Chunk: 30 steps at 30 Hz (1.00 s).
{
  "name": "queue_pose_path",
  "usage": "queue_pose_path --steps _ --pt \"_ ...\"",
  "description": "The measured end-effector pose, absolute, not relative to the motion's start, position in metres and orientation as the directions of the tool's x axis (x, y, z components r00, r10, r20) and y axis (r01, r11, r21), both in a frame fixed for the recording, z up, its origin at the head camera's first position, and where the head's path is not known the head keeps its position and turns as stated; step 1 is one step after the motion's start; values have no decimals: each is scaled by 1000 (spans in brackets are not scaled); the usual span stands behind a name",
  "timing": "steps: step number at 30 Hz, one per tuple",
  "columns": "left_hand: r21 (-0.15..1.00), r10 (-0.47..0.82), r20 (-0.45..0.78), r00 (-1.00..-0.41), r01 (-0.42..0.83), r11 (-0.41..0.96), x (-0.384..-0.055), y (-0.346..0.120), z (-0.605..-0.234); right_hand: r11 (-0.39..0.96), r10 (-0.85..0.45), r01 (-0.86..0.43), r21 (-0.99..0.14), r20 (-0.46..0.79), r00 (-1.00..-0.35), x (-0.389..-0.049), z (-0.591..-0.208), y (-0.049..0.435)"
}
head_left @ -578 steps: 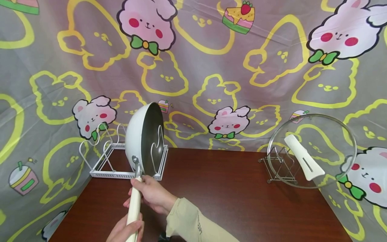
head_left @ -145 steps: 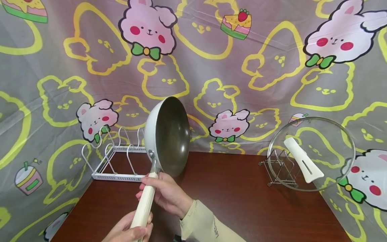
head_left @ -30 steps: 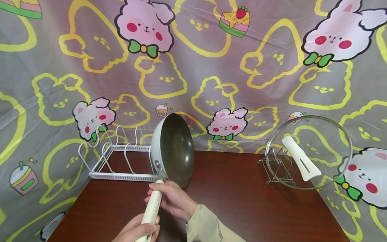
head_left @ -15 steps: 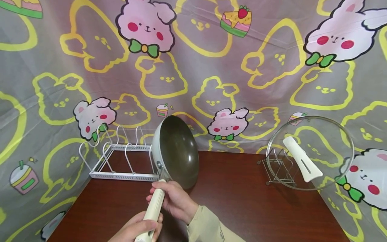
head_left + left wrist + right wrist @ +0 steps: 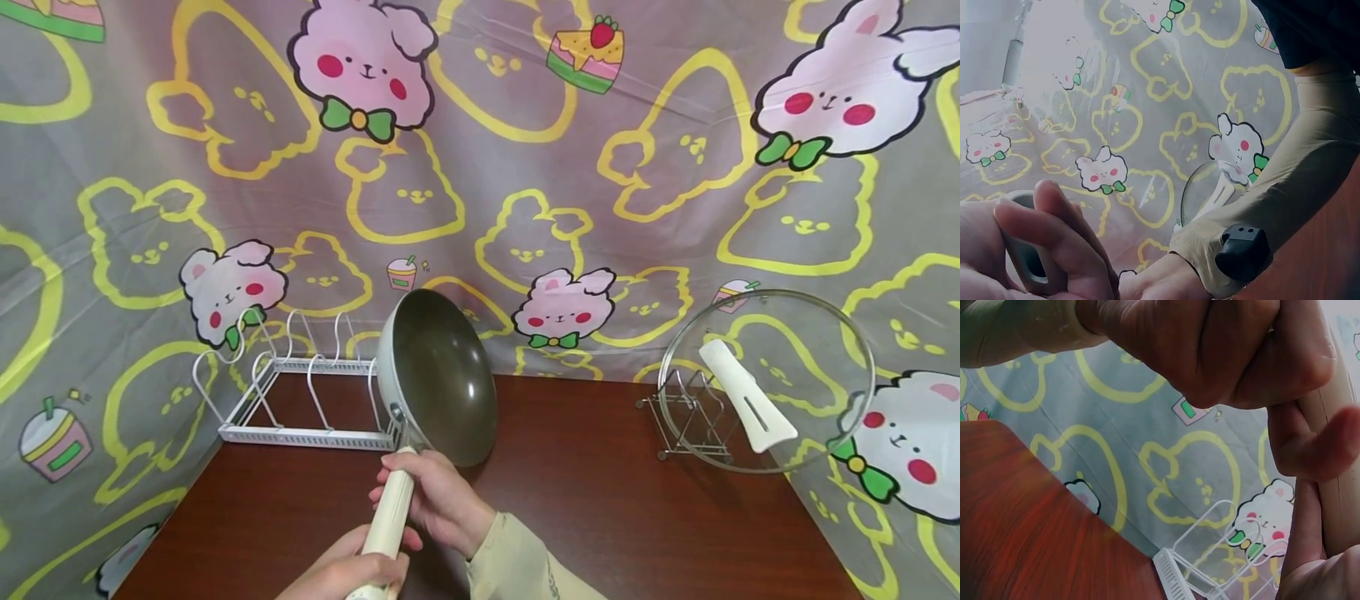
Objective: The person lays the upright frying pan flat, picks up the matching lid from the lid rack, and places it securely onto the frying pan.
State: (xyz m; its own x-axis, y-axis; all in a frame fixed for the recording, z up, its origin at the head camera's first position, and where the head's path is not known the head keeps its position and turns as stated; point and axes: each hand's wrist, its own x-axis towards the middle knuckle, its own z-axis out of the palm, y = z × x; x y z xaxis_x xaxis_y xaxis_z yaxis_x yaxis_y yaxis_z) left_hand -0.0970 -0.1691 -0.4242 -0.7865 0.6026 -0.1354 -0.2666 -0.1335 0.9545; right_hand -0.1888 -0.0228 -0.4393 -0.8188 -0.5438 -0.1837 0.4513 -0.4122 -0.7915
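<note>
- White pan rack (image 5: 315, 438) (landmark): slotted base rails with upright wire loops, standing on the reddish-brown tabletop (image 5: 600, 483).
- Wok (image 5: 446, 383): just right of the rack, steeply tilted, its dark interior facing away from the rack. From the head view it is hard to tell whether its pale outer wall touches the rack's right end.
- Cream handle (image 5: 393, 500): running from the wok toward the person, in front of the rack's right end.
- Right hand (image 5: 446, 500): in front and to the right of the rack; fingers closed around the handle near the wok.
- Left hand (image 5: 345, 575): farther in front of the rack; fingers curled around the handle's end, where a hanging hole shows in the left wrist view.
- Glass lid (image 5: 791, 367): well right of the rack, standing tilted in a wire stand (image 5: 678, 421).
- Printed cloth (image 5: 525, 167): behind the rack.
</note>
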Motion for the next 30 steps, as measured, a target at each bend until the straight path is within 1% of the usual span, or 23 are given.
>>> queue_pose_path --steps 5,10,15,23,30 --pt "945 618 -135 -774 -288 -153 -98 -169 -426 -410 -532 433 -803 -175 -828 -189 -444 -24" --pt "937 610 -155 -777 -311 -157 -96 -171 -428 -410 -546 425 -807 -156 -823 -187 -447 -25" --pt "939 618 -135 -774 -300 -170 -96 -172 -429 -436 -547 429 -791 -145 -824 -185 -452 -24" --pt "941 645 -71 -761 -266 -210 -96 -171 -434 -424 -581 415 -805 -110 -807 -188 -466 -18" --pt "933 662 -78 -745 -289 -215 -97 -172 -437 -437 -590 405 -803 -84 -803 -191 -466 -13"
